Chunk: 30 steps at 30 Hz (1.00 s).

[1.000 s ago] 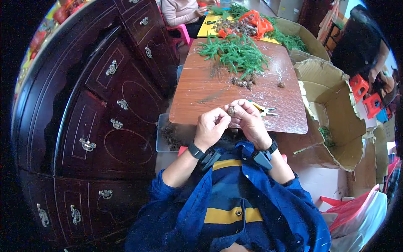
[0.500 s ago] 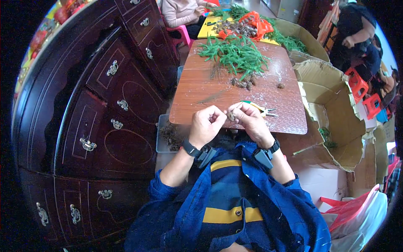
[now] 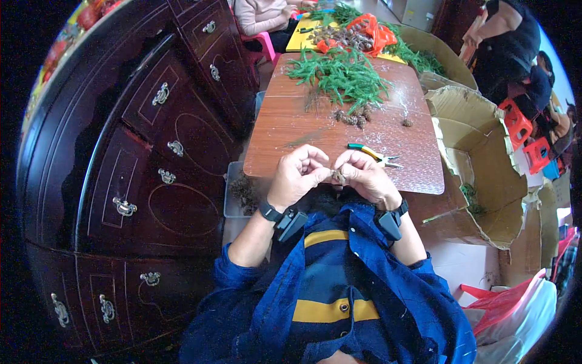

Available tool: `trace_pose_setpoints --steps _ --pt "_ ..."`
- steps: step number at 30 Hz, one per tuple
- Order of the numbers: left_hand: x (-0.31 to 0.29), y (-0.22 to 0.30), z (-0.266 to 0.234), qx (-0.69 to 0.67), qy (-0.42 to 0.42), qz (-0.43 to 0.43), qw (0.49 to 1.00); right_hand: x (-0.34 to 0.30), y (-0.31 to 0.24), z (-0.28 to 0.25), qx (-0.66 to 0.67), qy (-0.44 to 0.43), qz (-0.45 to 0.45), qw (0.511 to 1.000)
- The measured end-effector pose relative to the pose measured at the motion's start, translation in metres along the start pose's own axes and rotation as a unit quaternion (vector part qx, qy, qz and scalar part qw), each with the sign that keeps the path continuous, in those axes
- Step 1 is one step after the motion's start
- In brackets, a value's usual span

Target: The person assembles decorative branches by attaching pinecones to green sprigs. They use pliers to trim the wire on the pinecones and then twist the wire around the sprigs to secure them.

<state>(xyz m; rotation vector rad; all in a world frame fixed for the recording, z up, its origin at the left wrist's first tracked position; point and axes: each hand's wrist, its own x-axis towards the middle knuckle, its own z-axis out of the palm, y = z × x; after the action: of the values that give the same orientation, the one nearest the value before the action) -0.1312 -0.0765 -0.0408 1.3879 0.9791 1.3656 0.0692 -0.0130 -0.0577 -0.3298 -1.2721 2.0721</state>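
Observation:
Over the table's near edge, my two hands meet around a small brown pine cone. My right hand pinches it between thumb and fingers, and the fingertips cover part of it. My left hand is closed too, its thumb and fingertips touching the cone's left side; whether they hold a fine wire or stem is too small to tell. Just beyond my right hand lie pliers with green and yellow handles. Farther off, several pine cones sit by a heap of green artificial sprigs on the brown table.
A lone pine cone rests toward the table's right side. Large open cardboard boxes stand to the right, dark drawers to the left. Below the table's left edge is a clear bin of debris. A person sits at the far table.
My hands have shifted slightly, and the left fingers have opened out from a tighter curl. The pliers' handles show more fully now. At the far right, a standing person has moved.

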Motion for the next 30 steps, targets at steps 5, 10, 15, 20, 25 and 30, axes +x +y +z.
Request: trace_pose_setpoints --steps 5,10,15,20,25,30 --pt "0.000 0.001 -0.004 -0.080 -0.092 -0.083 0.989 0.001 0.004 -0.001 0.060 -0.046 0.009 0.997" --pt "-0.005 -0.008 -0.009 -0.192 -0.177 -0.132 0.956 0.003 0.006 -0.002 0.085 -0.065 0.032 0.994" --pt "0.001 -0.020 0.008 -0.234 -0.163 -0.103 0.953 -0.002 -0.001 -0.007 0.074 -0.059 0.027 0.995" --pt "0.015 -0.024 0.021 -0.246 -0.167 -0.130 0.946 -0.008 -0.016 -0.023 0.038 -0.065 0.039 0.996" --pt "0.031 -0.029 0.036 -0.238 -0.183 -0.102 0.948 -0.012 -0.035 -0.040 0.005 -0.111 0.041 0.993" --pt "0.038 -0.036 0.045 -0.232 -0.196 -0.069 0.950 -0.020 -0.043 -0.050 -0.002 -0.093 0.043 0.995"
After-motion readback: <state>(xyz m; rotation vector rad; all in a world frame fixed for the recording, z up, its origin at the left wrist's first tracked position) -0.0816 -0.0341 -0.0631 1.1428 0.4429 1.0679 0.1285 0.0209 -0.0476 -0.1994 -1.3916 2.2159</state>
